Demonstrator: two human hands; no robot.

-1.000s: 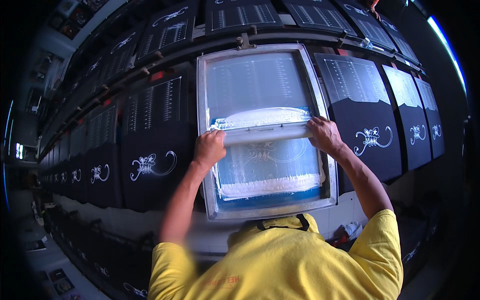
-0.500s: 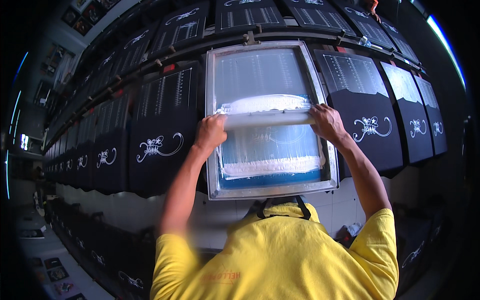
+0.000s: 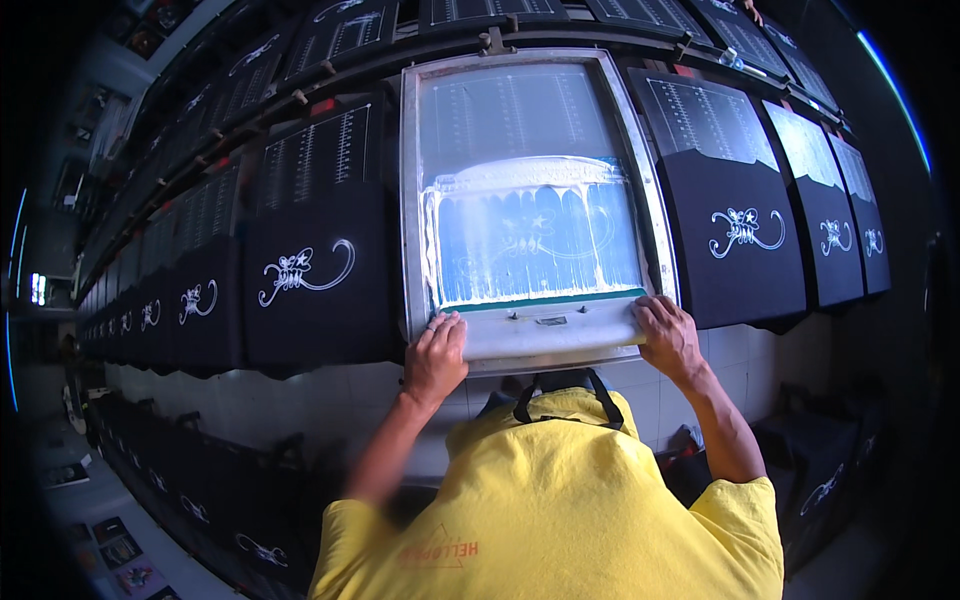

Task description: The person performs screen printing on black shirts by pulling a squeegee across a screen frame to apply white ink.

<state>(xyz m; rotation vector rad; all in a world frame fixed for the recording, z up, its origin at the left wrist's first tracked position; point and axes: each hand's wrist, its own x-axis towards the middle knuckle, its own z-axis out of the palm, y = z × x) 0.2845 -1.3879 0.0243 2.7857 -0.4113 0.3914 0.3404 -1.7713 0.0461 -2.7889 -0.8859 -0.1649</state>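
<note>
A screen-printing frame [image 3: 411, 190] with a pale metal border lies in front of me on a board. Near its close end, both hands grip a wide white squeegee [image 3: 550, 332] with a green blade edge. My left hand [image 3: 436, 352] wraps around its left end and my right hand [image 3: 668, 338] around its right end. Beyond the blade, the blue mesh [image 3: 490, 235] carries thin white streaks, and a curled design shows faintly through it. A thick band of white ink [image 3: 525, 174] lies across the mesh's upper part. The close strip of mesh is hidden under the squeegee.
Black garments on boards stand in rows on both sides, one with a white curled print [image 3: 305, 275] left and another [image 3: 742, 230] right. A rail [image 3: 300, 97] with stops runs behind the frame. Someone's hand [image 3: 752, 12] shows at the far right. Pale floor tiles [image 3: 330, 390] lie below.
Both hands have drawn the squeegee from mid-screen toward me to the close end. The white ink band formerly near that end no longer shows there; streaks now cover the mesh.
</note>
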